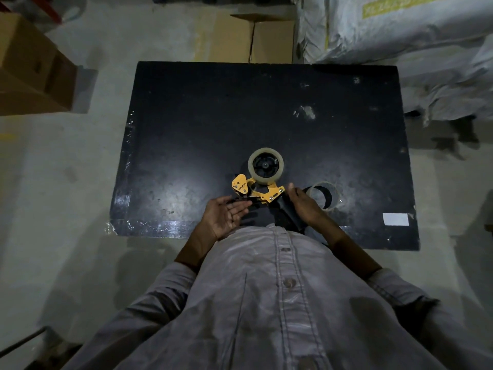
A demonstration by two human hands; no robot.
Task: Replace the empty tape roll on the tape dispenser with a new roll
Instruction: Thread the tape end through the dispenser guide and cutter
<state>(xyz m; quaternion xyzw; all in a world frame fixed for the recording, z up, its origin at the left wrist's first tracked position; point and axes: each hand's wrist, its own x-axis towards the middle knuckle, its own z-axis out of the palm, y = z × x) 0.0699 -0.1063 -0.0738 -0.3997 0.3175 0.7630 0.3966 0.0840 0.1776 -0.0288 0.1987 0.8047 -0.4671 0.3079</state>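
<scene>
A yellow and black tape dispenser (262,192) lies on the black table (213,124) near its front edge. A clear tape roll (265,165) sits on the dispenser's black hub. My right hand (304,205) is wrapped around the dispenser's black handle. My left hand (226,214) is palm up with fingers apart, its fingertips at the dispenser's front blade end, holding nothing. An empty cardboard tape core (324,194) lies flat on the table just right of my right hand.
A white label (395,219) is stuck near the table's front right corner. Cardboard boxes (34,68) stand on the floor at the left and behind the table (253,38). Large white sacks (400,36) are piled at the back right.
</scene>
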